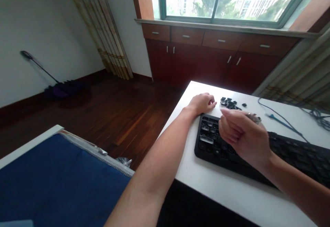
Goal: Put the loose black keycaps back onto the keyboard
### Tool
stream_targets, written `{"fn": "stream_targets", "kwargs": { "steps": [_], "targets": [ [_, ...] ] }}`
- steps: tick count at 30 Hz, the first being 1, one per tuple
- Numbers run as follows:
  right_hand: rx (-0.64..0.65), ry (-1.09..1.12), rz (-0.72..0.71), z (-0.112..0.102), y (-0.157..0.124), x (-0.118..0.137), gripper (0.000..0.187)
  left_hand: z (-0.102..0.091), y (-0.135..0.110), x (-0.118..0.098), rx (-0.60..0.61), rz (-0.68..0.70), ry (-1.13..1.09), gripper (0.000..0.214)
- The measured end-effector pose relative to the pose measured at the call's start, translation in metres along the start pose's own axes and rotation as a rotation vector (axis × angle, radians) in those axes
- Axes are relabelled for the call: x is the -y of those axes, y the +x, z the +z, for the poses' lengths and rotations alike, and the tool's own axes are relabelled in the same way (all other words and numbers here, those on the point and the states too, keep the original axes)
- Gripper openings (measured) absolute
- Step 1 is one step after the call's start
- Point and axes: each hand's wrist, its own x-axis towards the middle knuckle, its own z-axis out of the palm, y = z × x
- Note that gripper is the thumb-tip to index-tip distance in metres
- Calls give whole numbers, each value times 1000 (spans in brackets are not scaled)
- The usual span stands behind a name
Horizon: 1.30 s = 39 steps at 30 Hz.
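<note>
At the left edge of the frame a purple-headed mop [64,89] is noted against the wall; at lower left a blue padded surface [62,182] is seen; right of centre, the left hand [203,103] is rested on the white table [203,175], its fingers curled, its grasp not determinable; just below it the black keyboard [210,136] is laid, sockets apparently bared at its left end; beyond, loose keycaps [228,104] are heaped; the right hand [244,139] is held above the keyboard, fingers folded in, contents hidden; farther right a blue tool [281,121] and a dark cable [277,111] are found; work on the bared end is judged in hand; by judgement, a steadied keyboard and undisturbed keycaps are called for next.
</note>
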Motion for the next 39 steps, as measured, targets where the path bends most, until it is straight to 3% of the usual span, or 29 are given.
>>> {"fn": "stream_targets", "kwargs": {
  "steps": [5, 9, 14, 17, 23, 27, 31, 33, 36, 39],
  "targets": [
    [-29, 69, -185, 20, 9, -12, 55, -1, 0, 0, 5, 3, -9, 27],
    [47, -78, -67, 28, 12, -31, 57, -1, 0, 1, 11, -16, -33, 28],
    [-15, 15, -128, 24, 18, -31, 57, 2, 0, 4, 9, -21, -45, 23],
    [43, -55, -59, 23, 14, -36, 56, 4, 1, 4, -19, -9, -41, 27],
    [-20, -10, -137, 18, 12, -9, 56, 4, 1, 5, -4, -7, -50, 26],
    [-69, -309, -160, -17, 27, 14, 52, 3, 0, 4, -18, -9, -47, 26],
    [-211, -1197, -158, -76, 48, 15, 41, 3, 0, 3, -32, -4, -45, 27],
    [-130, -1446, -73, -104, 55, 8, 36, 4, 0, 3, -35, -1, -46, 28],
    [-51, -1506, 90, -136, 60, -7, 34, 4, 1, 4, -35, 4, -47, 28],
    [-4, -1479, 103, -156, 62, -20, 35, 4, 1, 4, -34, 8, -51, 25]
  ]
}}
